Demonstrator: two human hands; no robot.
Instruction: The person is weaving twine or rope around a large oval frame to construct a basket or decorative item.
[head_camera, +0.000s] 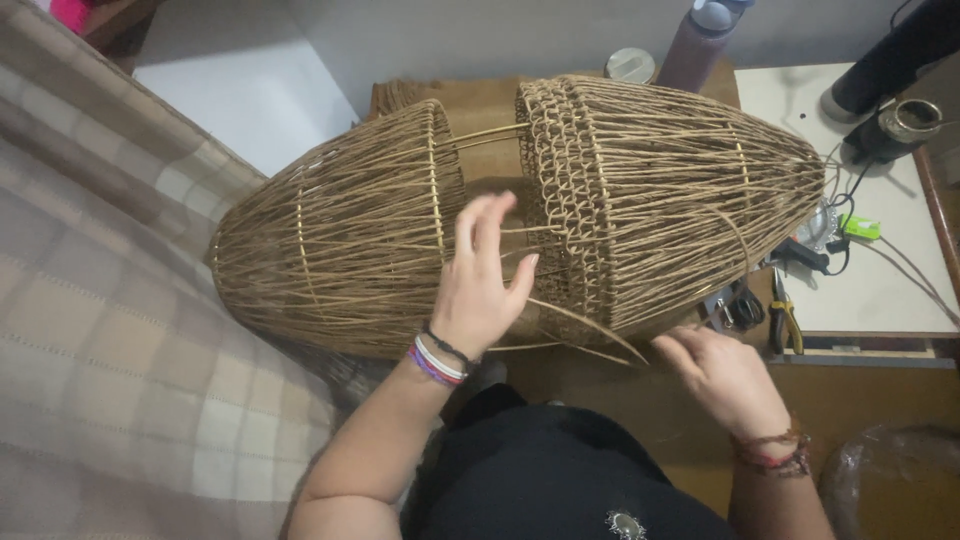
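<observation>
A large woven rattan cage lies on its side across a wooden table (620, 400). It has two domed halves: a left half (340, 240) and a right half (670, 190) with a looped braid rim. Thin bare rods bridge the gap between them. My left hand (480, 285) rests at the gap with fingers spread, touching the strands. My right hand (715, 375) sits below the right half, fingers curled near a loose strand (590, 325) that sticks out; whether it grips the strand is unclear.
A checked fabric seat (110, 330) fills the left. Behind the cage stand a purple bottle (695, 45) and a round lid (630, 65). A white side table (880, 260) at right holds pliers (785, 320), cables, a green object and a dark appliance (890, 130).
</observation>
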